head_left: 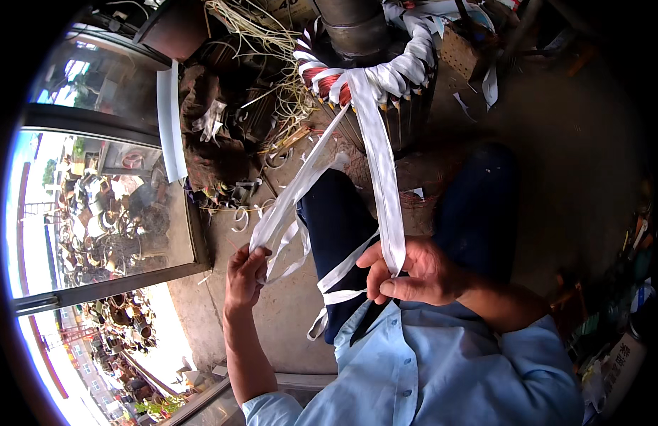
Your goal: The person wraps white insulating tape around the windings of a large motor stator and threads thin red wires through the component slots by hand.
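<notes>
A long white cloth tape [380,160] runs from a motor winding [368,74] at the top middle down to both my hands. The winding is a ring of coils wrapped in white tape, with red wire showing at its left side. My right hand [414,273] pinches one strand of the tape above my lap. My left hand [245,273] grips the other strand, lower left. Loose ends of tape [334,291] hang down between my hands over my dark trousers.
A tangle of pale wires [261,42] and scrap metal bits [226,192] lies on the concrete floor to the upper left. A glass pane in a metal frame [105,287] stands at the left. Clutter [623,312] sits at the right edge.
</notes>
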Demonstrator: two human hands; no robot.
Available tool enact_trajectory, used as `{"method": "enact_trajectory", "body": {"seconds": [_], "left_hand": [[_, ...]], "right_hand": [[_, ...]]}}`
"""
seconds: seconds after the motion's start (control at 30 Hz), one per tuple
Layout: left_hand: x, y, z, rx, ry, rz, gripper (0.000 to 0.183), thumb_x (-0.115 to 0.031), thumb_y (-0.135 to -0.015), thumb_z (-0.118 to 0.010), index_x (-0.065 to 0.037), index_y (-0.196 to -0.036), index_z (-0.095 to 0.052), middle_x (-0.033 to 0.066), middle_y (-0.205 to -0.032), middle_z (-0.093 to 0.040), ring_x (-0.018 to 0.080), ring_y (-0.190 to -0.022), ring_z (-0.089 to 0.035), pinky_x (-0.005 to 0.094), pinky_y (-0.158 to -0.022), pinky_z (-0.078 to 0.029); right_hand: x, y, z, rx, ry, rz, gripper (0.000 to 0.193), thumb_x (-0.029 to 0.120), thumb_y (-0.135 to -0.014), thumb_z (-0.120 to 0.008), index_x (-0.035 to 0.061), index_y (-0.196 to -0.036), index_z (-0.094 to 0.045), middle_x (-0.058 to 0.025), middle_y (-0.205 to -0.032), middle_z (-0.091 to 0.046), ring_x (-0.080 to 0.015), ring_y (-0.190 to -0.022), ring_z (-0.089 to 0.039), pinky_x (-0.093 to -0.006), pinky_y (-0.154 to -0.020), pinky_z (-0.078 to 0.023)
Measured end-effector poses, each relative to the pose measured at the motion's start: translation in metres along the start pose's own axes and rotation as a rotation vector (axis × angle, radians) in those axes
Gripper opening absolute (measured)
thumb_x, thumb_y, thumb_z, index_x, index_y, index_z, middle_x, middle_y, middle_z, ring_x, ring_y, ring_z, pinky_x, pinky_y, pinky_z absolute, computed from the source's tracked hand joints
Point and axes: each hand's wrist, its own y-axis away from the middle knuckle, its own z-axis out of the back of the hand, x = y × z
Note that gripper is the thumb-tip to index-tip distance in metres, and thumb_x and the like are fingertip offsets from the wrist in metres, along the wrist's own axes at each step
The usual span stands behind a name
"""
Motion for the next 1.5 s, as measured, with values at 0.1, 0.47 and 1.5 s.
{"method": "enact_trajectory", "body": {"seconds": [0.1,0.47,1.5], "left_hand": [[0.072,0.063,0.099,-0.327,-0.021,0.236,0.019,-0.022,-0.097,-0.058,-0.005,-0.090,-0.059,-0.0064,-0.055,-0.040,0.0032,-0.042,-0.030,0.0216,-0.035,-0.020],[0.141,0.127,0.167,-0.745,0.511,0.292,0.030,-0.031,-0.100,-0.050,-0.009,-0.081,-0.057,0.0080,-0.075,-0.063,0.0067,-0.040,-0.032,0.0204,-0.032,-0.024],[0.222,0.193,0.243,-0.795,-0.035,0.656,0.020,-0.025,-0.094,-0.055,-0.008,-0.083,-0.055,-0.0031,-0.054,-0.042,0.0068,-0.035,-0.031,0.0242,-0.030,-0.021]], "right_hand": [[0.006,-0.017,0.007,0.019,-0.008,-0.041,0.036,0.009,-0.093,-0.062,-0.0055,-0.124,-0.050,-0.0095,-0.094,-0.067,-0.0124,-0.086,-0.064,-0.0282,-0.079,-0.053],[-0.012,-0.024,0.014,0.100,-0.118,-0.120,0.038,0.004,-0.092,-0.060,-0.0003,-0.128,-0.051,-0.0134,-0.095,-0.068,-0.0169,-0.087,-0.065,-0.0307,-0.078,-0.053],[0.003,-0.031,-0.001,0.036,-0.031,-0.110,0.034,0.007,-0.092,-0.063,-0.0035,-0.123,-0.053,-0.0093,-0.092,-0.067,-0.0127,-0.082,-0.065,-0.0281,-0.077,-0.055]]}}
